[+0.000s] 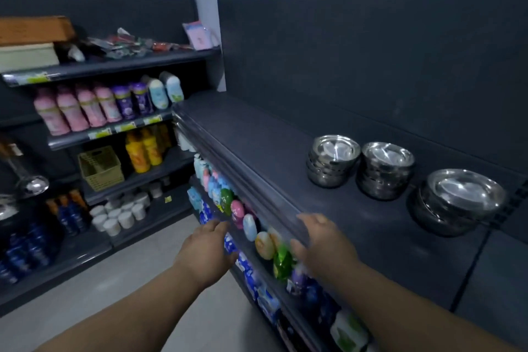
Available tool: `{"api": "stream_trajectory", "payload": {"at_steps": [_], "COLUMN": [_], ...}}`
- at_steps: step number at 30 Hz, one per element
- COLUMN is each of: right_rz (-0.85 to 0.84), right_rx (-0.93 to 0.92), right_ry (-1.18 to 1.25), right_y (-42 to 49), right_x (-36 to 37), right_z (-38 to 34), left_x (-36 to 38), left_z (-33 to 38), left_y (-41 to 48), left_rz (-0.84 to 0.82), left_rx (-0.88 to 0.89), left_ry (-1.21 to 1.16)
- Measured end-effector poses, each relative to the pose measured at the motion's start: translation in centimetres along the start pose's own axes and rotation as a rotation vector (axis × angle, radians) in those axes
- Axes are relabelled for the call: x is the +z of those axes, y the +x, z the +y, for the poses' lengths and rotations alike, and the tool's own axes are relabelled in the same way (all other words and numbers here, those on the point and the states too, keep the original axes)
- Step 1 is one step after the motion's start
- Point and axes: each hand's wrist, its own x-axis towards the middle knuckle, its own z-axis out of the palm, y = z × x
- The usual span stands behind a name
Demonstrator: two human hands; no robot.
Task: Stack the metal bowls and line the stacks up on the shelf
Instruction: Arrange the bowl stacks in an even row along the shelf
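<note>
Bowl stacks [384, 171] well beyond right hand [323, 246].

I have a single camera, worn on my head: wide-angle, tilted forward and down. It looks along the dark shelf [257, 137] slanting off rightward, with my left hand [207, 251] and right hand [323, 246] close below — other racks [143, 61] farther left.
</note>
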Motion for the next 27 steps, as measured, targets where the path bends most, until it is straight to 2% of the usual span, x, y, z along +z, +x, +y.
{"api": "stream_trajectory", "payload": {"at_steps": [6,11,16,21,27], "right_rz": [0.078,0.111,0.285,0.371,0.481], "right_rx": [0.186,0.362,0.492,0.609,0.635], "right_ry": [0.082,0.098,0.182,0.234,0.422], "right_y": [7.0,9.5,11.9,13.9,15.2], "right_x": [-2.6,-2.1,-2.2,-1.4,-0.8], "right_z": [4.3,6.8,7.2,5.7,3.6], "left_x": [-0.6,0.2,1.1,1.2,1.4], "left_z": [4.1,6.8,8.9,10.7,10.8], "left_y": [11.0,18.3,25.7,30.5,33.3], "left_rz": [0.044,-0.021,-0.148,-0.384,-0.568], "left_rx": [0.159,0.310,0.500,0.715,0.751], "left_ry": [-0.106,-0.251,-0.376,-0.571,-0.852]}}
